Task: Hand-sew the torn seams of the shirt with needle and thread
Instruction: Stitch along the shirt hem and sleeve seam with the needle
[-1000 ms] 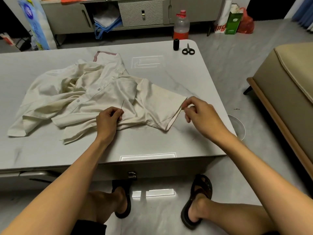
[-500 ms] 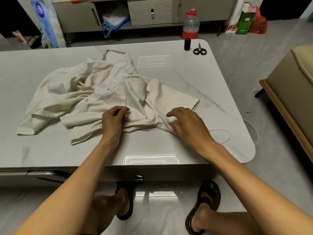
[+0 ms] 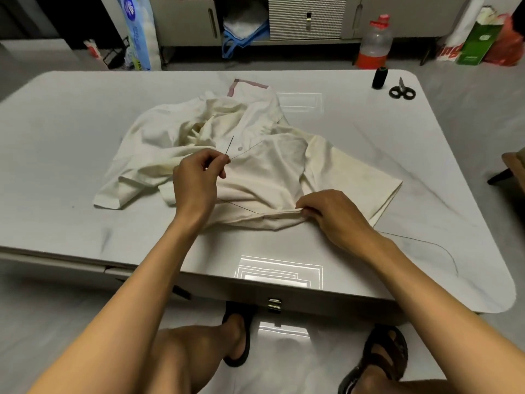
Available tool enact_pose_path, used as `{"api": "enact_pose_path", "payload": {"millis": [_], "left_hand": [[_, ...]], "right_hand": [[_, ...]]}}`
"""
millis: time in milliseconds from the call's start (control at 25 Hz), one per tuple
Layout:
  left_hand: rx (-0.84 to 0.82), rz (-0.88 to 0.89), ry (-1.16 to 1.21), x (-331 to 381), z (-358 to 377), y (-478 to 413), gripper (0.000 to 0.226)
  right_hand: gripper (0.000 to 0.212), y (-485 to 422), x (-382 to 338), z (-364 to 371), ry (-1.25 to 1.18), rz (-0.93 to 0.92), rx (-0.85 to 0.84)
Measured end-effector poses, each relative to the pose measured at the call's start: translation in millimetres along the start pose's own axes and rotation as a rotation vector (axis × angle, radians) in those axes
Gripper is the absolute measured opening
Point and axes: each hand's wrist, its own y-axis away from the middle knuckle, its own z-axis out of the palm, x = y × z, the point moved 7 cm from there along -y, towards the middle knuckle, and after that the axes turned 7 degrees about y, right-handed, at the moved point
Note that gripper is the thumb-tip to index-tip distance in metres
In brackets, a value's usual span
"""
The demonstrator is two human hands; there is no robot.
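Note:
A crumpled cream shirt [image 3: 264, 166] lies on the pale table [image 3: 71, 155]. My left hand [image 3: 196, 180] is over the shirt's middle and pinches a thin needle [image 3: 229, 145] that points up and away. Dark thread [image 3: 241, 207] runs from that hand down to the shirt's near seam. My right hand [image 3: 335, 214] pinches the folded near edge of the shirt at the seam. A loose length of thread [image 3: 426, 243] curls over the table to the right of my right wrist.
A black thread spool [image 3: 379, 78] and small scissors [image 3: 402, 91] sit at the table's far right corner. A red-capped bottle [image 3: 375, 42], bags and a cabinet stand on the floor beyond. A sofa edge [image 3: 515, 163] is at the right. My sandalled feet are under the table's near edge.
My left hand has lifted the needle up and away from the seam, drawing the thread out. My right hand moved left from the sleeve hem onto the near seam and took hold of it.

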Motion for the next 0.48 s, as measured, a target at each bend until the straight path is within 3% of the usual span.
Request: {"api": "enact_pose_path", "payload": {"millis": [320, 480], "left_hand": [[0.234, 0.035, -0.359, 3, -61, -14, 0.022], [0.167, -0.006, -0.232, 5, -42, -20, 0.021]], "right_hand": [[0.013, 5, 0, -3, -0.027, -0.009, -0.02], [0.014, 3, -3, -4, -0.029, 0.023, -0.049]]}}
